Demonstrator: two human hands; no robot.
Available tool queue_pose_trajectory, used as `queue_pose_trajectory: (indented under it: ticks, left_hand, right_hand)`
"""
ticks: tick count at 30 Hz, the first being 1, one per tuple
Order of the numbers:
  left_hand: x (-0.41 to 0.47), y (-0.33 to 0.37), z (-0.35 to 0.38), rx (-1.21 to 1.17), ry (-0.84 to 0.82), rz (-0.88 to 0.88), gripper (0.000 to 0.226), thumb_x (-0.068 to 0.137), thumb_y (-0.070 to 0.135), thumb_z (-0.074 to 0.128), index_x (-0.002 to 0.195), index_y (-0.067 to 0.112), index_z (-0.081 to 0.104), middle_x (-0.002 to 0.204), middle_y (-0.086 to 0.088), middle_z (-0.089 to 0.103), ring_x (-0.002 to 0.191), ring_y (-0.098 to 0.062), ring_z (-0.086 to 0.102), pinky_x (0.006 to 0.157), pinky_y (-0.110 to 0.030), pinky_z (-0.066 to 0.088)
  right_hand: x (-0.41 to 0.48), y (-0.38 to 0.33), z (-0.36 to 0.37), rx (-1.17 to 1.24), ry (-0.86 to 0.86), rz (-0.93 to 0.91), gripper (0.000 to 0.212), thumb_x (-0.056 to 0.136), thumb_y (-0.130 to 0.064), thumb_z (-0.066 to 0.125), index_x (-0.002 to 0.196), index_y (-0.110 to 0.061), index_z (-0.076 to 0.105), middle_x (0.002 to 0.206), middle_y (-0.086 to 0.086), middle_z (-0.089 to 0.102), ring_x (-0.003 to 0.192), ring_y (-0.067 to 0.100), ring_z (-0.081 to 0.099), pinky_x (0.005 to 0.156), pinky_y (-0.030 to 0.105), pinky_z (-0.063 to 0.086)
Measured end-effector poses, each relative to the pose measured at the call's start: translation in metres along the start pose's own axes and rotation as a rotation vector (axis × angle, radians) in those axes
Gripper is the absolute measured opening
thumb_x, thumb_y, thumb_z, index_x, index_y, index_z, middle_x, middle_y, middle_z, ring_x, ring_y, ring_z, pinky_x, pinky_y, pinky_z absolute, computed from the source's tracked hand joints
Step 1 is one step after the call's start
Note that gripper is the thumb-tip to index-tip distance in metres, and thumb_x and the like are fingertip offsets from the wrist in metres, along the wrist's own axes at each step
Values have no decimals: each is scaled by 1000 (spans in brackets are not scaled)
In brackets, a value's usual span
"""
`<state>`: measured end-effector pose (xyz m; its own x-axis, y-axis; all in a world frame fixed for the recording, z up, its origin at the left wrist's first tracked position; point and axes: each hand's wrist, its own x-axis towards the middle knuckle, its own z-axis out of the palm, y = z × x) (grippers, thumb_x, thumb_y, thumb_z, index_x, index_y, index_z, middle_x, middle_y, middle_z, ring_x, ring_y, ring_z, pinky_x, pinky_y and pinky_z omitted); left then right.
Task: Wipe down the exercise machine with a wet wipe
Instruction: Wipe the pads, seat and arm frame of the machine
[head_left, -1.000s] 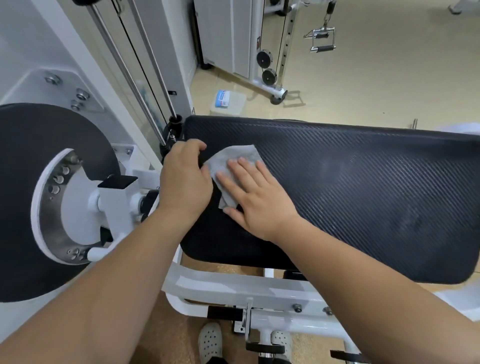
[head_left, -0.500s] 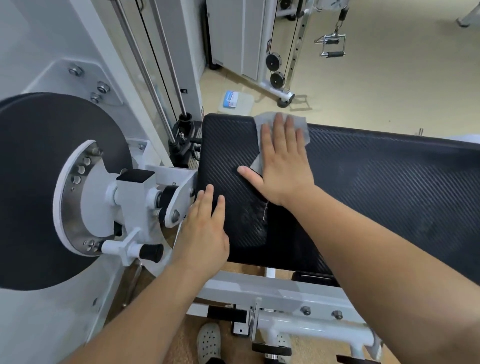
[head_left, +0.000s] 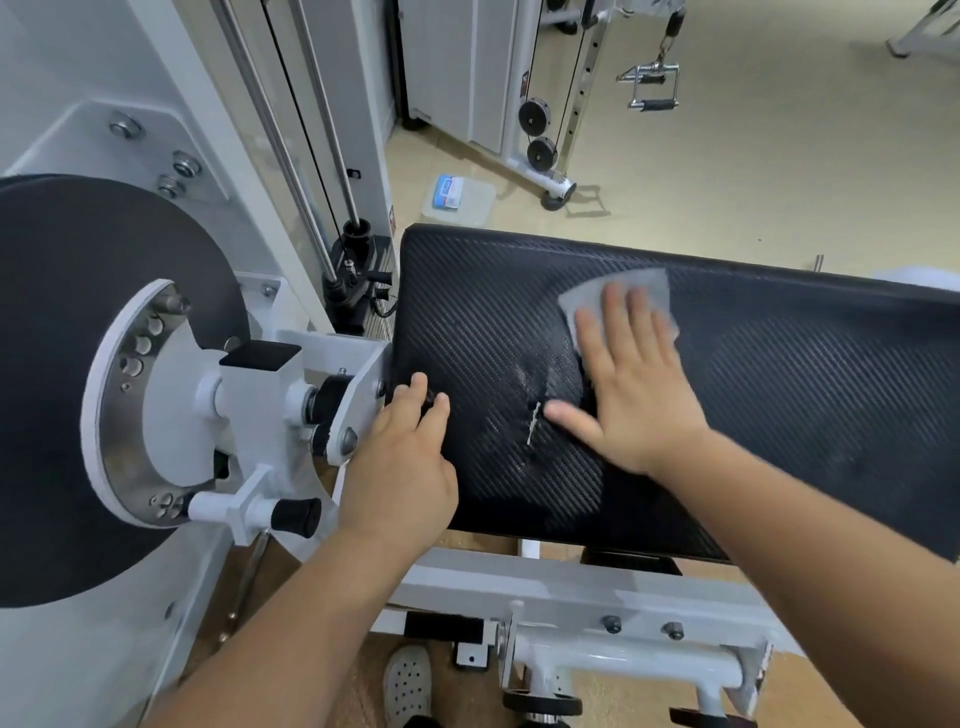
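On the black pad (head_left: 789, 415), flat right hand (head_left: 634, 400) presses the wet wipe (head_left: 584, 300); left hand (head_left: 400, 467) rests flat nearby.

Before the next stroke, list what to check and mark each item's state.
1. The wipe under the right hand: ok, flat fingers press it on the pad.
2. The left hand resting on the pad's left edge: ok.
3. The white sliver beside the right thumb: not ok, lies on the pad.
4. The wipe wet enough: cannot tell.
5. The pad's right end wiped: cannot tell.
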<state>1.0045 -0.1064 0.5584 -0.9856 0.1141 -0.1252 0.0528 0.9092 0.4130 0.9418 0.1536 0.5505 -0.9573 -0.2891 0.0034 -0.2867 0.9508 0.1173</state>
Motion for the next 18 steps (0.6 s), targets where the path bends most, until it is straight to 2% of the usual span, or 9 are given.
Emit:
queue_pose_trajectory:
  ticks: [2, 4, 6, 7, 9, 11, 14, 16, 18]
  left_hand:
    - [-1, -2, -2, -9, -12, 6, 64, 98, 16, 48, 159, 21, 30, 171, 1, 8, 155, -20, 12, 123, -37, 27]
    - [-4, -3, 0, 3, -30, 21, 67, 99, 16, 47, 161, 22, 22, 171, 2, 0, 156, -20, 5, 126, -37, 19]
    - [-11, -7, 7, 44, -19, 53, 70, 97, 15, 50, 161, 18, 22, 171, -3, 0, 157, -22, 4, 127, -38, 8]
    - [-16, -10, 11, 61, 1, 56, 69, 95, 14, 53, 159, 15, 28, 170, -6, 8, 156, -24, 10, 126, -39, 9]
    - [-29, -20, 22, 53, 65, 56, 61, 89, 11, 58, 149, 7, 47, 161, -12, 34, 145, -30, 32, 121, -46, 29]
    - [-43, -29, 31, 16, 124, 78, 51, 86, 14, 51, 136, 3, 59, 144, -13, 51, 129, -32, 47, 106, -51, 49]
    - [-55, -41, 42, 16, 130, 136, 47, 86, 7, 55, 132, -1, 62, 141, -16, 54, 126, -35, 53, 103, -51, 51]
    - [-59, -46, 45, 18, 132, 139, 49, 81, -1, 68, 130, -2, 63, 141, -16, 55, 126, -33, 54, 103, -46, 51]
    - [-62, -49, 43, 5, 116, 113, 50, 77, -2, 74, 126, 0, 66, 136, -14, 58, 121, -31, 56, 98, -47, 55]
  right_hand:
    - [32, -7, -17, 54, 2, 125, 108, 88, -87, 11, 163, -11, -6, 168, 25, -15, 155, 43, -15, 126, 56, -7]
    - [52, -26, -26, 95, 8, 137, 106, 89, -86, 10, 163, -13, -9, 168, 22, -20, 155, 40, -20, 126, 56, -8]
    - [55, -54, -26, 107, -9, -7, 102, 91, -84, 10, 164, -14, -7, 168, 18, -19, 155, 38, -20, 127, 55, -6]
    - [49, -67, -20, 103, -19, -128, 101, 91, -82, 12, 164, -14, -3, 168, 17, -16, 156, 37, -17, 127, 55, -3]
    - [23, -84, -3, 64, -44, -387, 97, 94, -79, 18, 164, -13, 9, 170, 13, -5, 157, 36, -9, 127, 56, 4]
    - [-11, -81, 15, -35, -73, -610, 94, 96, -76, 27, 164, -12, 14, 171, 12, 1, 158, 35, -7, 127, 54, 5]
    - [-27, -52, 22, -145, -124, -856, 93, 97, -76, 30, 164, -15, 11, 172, 7, -1, 159, 29, -11, 127, 48, -4]
    - [-2, -37, 7, -194, -113, -859, 95, 96, -78, 27, 165, -15, 8, 172, 10, -3, 158, 30, -10, 128, 49, -3]
    - [39, -35, -19, -174, -70, -633, 99, 95, -81, 22, 165, -12, 3, 171, 17, -7, 158, 35, -10, 128, 52, 3]
